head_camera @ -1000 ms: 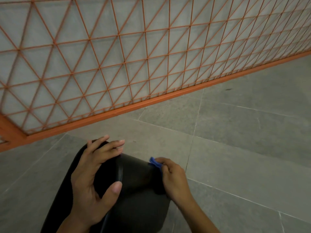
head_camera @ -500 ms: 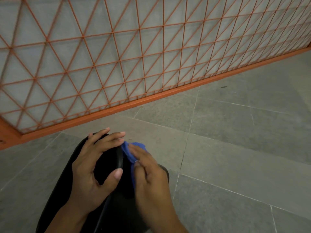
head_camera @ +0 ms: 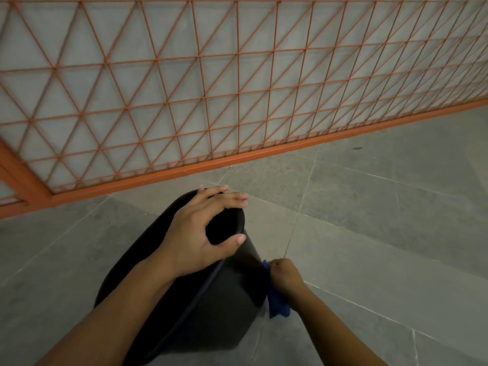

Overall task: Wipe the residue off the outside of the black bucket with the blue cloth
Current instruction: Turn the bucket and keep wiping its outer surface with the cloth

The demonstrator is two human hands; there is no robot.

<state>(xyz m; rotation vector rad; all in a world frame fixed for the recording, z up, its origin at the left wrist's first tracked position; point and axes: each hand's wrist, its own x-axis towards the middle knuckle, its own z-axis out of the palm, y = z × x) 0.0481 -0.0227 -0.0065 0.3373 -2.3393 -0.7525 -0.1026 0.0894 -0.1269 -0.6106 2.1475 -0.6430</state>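
your left hand (head_camera: 196, 233) curled over the base edge of the smooth black plastic bucket (head_camera: 211, 299), tipped on the grey tiled floor (head_camera: 369, 233). your right hand (head_camera: 284, 274) clenched the crumpled blue cloth (head_camera: 277, 302) against its right side.

Single view only, head-worn wide-angle camera; no second view shares scene. Looks forward and down from above person's own arms. Close range: left hand (head_camera: 200, 233) near frame centre, right hand (head_camera: 284, 273) toward 5 o'clock, forearms entering from 6 and 7 o'clock edges. Black bucket (head_camera: 211, 313) fills lower centre, just below lens. Grey tiled floor (head_camera: 383, 233) spreads toward 3 o'clock. Orange lattice fence (head_camera: 237, 88) spans upper half, 9 through 12 to 3 o'clock, lines bowed by lens.
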